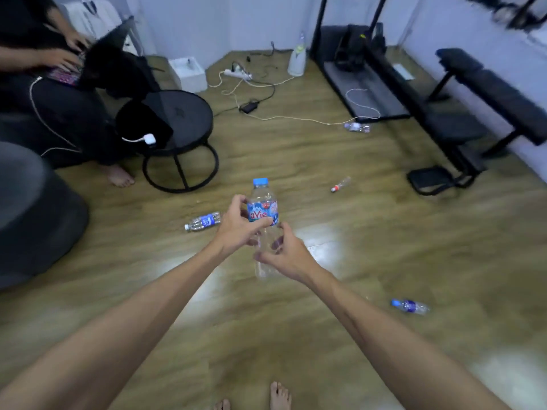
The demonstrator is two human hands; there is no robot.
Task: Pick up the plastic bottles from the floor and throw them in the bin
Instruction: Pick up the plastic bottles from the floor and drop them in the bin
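A clear plastic bottle with a blue cap and a blue-red label (262,199) stands upright in the air above the wooden floor, held by both hands. My left hand (241,224) grips it round the label. My right hand (285,253) holds its clear lower part. Several other bottles lie on the floor: one with a blue label (203,221) left of my hands, a small one with a red cap (341,184) further right, a crumpled one (357,127) near the bench frame, and a blue-capped one (410,306) at my right. No bin is in view.
A round black side table (189,113) stands at the left, beside a seated person typing on a laptop (109,51). Cables and a power strip (238,74) trail across the far floor. A black exercise bench (485,93) fills the right. A grey pouffe (32,214) sits at the left edge.
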